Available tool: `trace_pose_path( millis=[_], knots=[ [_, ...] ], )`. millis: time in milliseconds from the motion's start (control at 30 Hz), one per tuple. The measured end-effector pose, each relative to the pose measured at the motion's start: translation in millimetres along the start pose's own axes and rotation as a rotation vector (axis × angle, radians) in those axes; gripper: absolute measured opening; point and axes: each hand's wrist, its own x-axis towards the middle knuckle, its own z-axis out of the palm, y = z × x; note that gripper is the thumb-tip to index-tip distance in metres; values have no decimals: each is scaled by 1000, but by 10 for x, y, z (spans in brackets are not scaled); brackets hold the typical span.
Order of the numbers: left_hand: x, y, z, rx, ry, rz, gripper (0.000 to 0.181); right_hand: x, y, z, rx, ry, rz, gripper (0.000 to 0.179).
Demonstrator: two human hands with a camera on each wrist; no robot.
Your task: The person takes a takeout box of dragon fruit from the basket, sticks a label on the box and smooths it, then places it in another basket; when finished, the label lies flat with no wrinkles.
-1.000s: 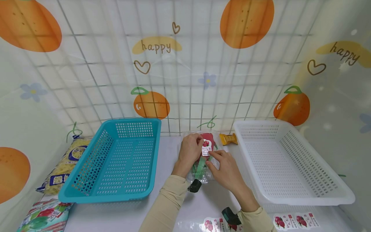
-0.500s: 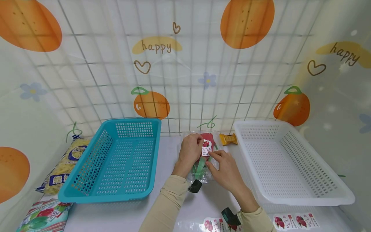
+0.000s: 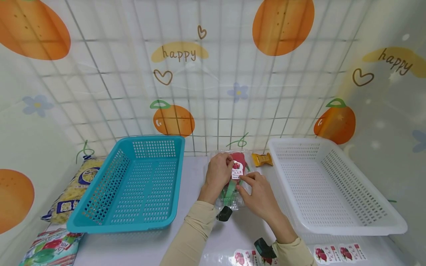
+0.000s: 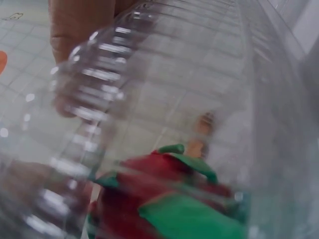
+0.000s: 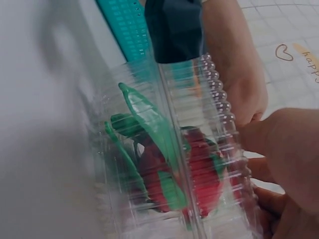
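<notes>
A clear plastic clamshell box (image 3: 237,203) lies on the table between the baskets. Through its ridged wall shows a red toy-like fruit (image 5: 204,179) with long green leaves, resembling a dragon fruit. On the lid, over the fruit, is a white sticker (image 3: 237,170) printed with red fruit and writing. My left hand (image 3: 217,171) has bent fingertips at the sticker's upper left edge; whether they pinch or press it I cannot tell. With its index fingertip, my right hand (image 3: 261,190) touches the sticker's lower right corner, the thumb spread apart below.
A teal basket (image 3: 178,184) stands left, a white basket (image 3: 283,184) right. Beside the box lies a small orange packet (image 3: 263,159). Two bags, one yellow (image 3: 73,190) and one green-red (image 3: 53,247), lie far left. More stickers (image 3: 339,254) lie at the front right.
Both hands keep their places on the box. The sticker's lower part shifts only very slightly under the fingertips; nothing else visibly moves.
</notes>
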Motion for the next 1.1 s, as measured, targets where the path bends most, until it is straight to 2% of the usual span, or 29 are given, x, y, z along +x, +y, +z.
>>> trace_pose_path(
  millis=[200,433,600,800,900,1100],
  knots=[
    [-16,-8,8,28,-2,10,7,-8,3,-4,-2,-3,-2,37],
    [-41,-9,5,112,-36,118,9,-2,14,5,-10,0,-13,38],
    [-48,5,-15,168,-93,169,15,1,21,2,-14,11,-31,37],
    [-77,31,-51,235,-189,237,25,-5,28,0,-38,22,-45,38],
    [-89,35,-64,234,-199,245,27,-3,25,3,-43,22,-48,39],
    [-91,18,-64,188,-183,217,23,-5,23,9,-30,17,-44,38]
  ],
)
